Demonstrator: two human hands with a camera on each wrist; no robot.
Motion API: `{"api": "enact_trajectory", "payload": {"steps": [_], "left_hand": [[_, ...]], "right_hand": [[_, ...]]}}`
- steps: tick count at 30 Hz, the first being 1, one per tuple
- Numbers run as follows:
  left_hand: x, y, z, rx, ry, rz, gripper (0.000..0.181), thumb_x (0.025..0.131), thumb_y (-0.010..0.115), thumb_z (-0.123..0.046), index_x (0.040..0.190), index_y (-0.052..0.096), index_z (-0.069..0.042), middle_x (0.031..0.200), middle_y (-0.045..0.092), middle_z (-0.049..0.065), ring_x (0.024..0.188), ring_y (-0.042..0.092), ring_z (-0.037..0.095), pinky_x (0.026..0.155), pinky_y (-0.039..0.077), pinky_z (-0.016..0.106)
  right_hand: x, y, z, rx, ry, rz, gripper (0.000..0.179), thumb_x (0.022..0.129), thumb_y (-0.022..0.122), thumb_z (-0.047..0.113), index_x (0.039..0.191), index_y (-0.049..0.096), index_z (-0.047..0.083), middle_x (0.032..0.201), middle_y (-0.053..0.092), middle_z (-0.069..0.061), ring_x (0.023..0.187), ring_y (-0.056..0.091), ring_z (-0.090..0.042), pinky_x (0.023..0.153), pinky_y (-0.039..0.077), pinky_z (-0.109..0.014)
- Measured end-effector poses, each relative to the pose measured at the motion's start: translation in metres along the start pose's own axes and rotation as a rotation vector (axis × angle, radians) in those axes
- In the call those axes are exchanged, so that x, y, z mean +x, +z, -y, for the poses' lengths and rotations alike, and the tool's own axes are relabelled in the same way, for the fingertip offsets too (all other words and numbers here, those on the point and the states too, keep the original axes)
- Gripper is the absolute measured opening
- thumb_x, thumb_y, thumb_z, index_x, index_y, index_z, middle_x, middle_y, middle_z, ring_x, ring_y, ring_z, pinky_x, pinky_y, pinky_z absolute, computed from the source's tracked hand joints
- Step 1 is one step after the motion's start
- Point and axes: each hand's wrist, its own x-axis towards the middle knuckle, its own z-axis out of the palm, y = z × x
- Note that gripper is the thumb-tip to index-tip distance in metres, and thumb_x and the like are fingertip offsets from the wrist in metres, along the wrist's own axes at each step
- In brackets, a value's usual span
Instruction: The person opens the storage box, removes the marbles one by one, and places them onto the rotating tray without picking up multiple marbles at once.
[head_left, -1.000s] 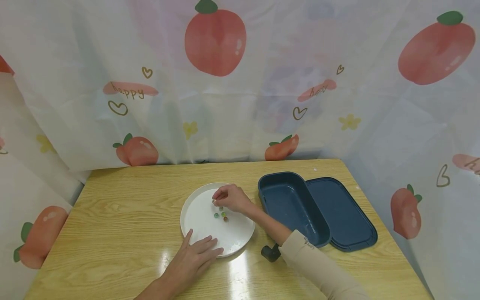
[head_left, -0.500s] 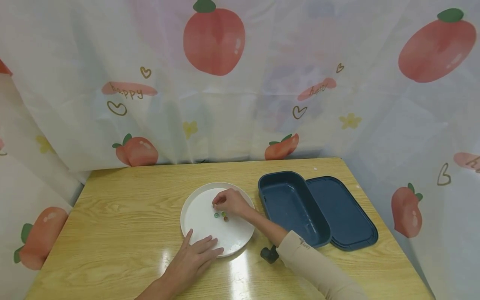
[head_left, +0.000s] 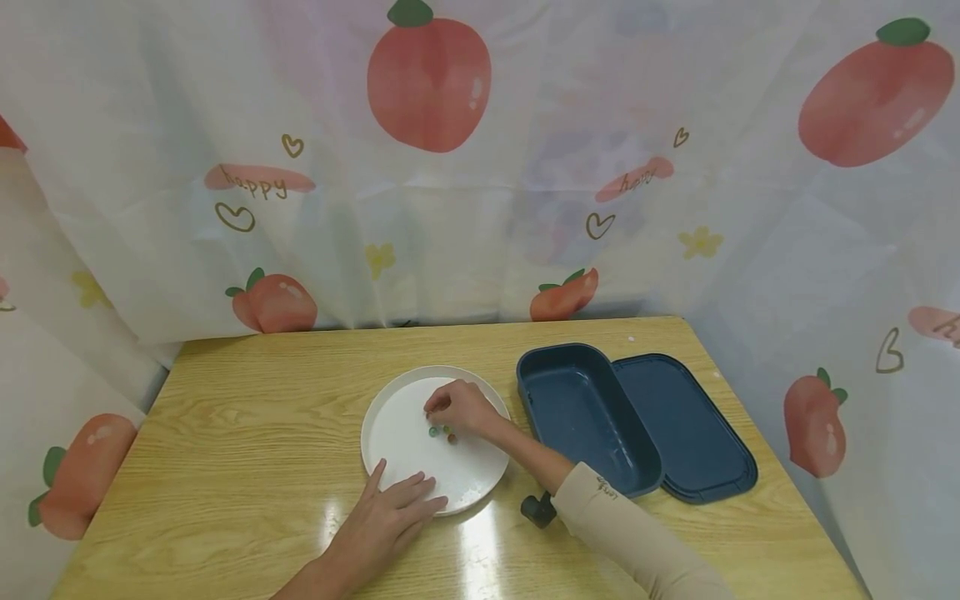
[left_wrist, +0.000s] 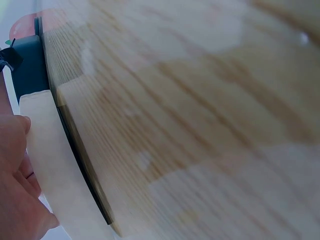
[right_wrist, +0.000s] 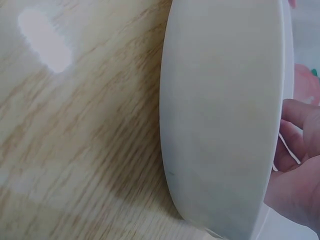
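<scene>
A round white plate [head_left: 397, 467] with a raised rim lies on the table. Three small glass marbles show near its middle: a teal marble [head_left: 432, 432], a yellow-green one partly under the hand, and a brown marble [head_left: 452, 438]. Over the plate, just behind them, my right hand [head_left: 461, 406] brings thumb and fingers together in a pinch on a small marble, mostly hidden by the fingertips. My left hand [head_left: 390, 512] rests with spread fingers on the plate's near rim. In the left wrist view its fingers [left_wrist: 15, 132] lie at the rim.
Right of the plate stands a deep dark-blue rectangular box [head_left: 577, 400], uncovered, with its matching lid [head_left: 686, 425] lying beside it. A short black cylindrical piece [head_left: 538, 510] sits by my right forearm. A fruit-printed curtain [head_left: 465, 233] hangs behind the wooden table [head_left: 247, 433].
My right hand has moved slightly toward me over the plate and now covers a marble that showed a second ago. My left hand has stayed in place.
</scene>
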Motion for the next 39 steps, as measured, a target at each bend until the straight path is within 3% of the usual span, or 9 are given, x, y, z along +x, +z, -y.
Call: {"api": "enact_trajectory", "payload": {"steps": [10,18,28,39], "left_hand": [[0.000,0.000,-0.001,-0.004,-0.001,-0.007,0.031,0.085,0.073,-0.016,0.116,0.074,-0.019,0.120,0.070,0.008,0.114,0.065,0.026,0.093,0.038,0.073],[0.001,-0.001,-0.001,0.006,0.006,-0.007,0.031,0.086,0.070,-0.017,0.116,0.074,-0.019,0.120,0.070,0.007,0.114,0.065,0.025,0.093,0.038,0.072],[0.001,0.000,-0.001,0.010,0.005,-0.005,0.032,0.085,0.071,-0.018,0.117,0.073,-0.020,0.121,0.070,0.007,0.115,0.065,0.025,0.094,0.038,0.071],[0.000,0.001,-0.001,0.005,-0.004,-0.005,0.031,0.086,0.071,-0.018,0.116,0.073,-0.020,0.121,0.070,0.007,0.115,0.065,0.025,0.095,0.037,0.072]], "right_hand": [[0.000,0.000,0.000,-0.011,-0.002,0.013,0.005,0.086,0.078,0.009,0.091,0.078,0.010,0.079,0.069,0.006,0.072,0.058,-0.005,0.068,0.048,-0.023],[-0.001,-0.009,0.003,-0.015,0.010,0.007,0.009,0.088,0.076,0.012,0.097,0.078,0.011,0.088,0.070,0.006,0.082,0.060,-0.009,0.074,0.050,-0.025],[-0.013,-0.045,0.006,0.100,-0.092,-0.036,0.021,0.091,0.073,0.012,0.110,0.074,0.002,0.100,0.072,-0.002,0.093,0.065,-0.016,0.081,0.053,-0.030],[-0.032,-0.092,-0.006,0.259,-0.028,-0.075,0.028,0.093,0.071,0.011,0.118,0.070,-0.001,0.117,0.068,-0.018,0.106,0.066,-0.026,0.090,0.053,-0.038]]}}
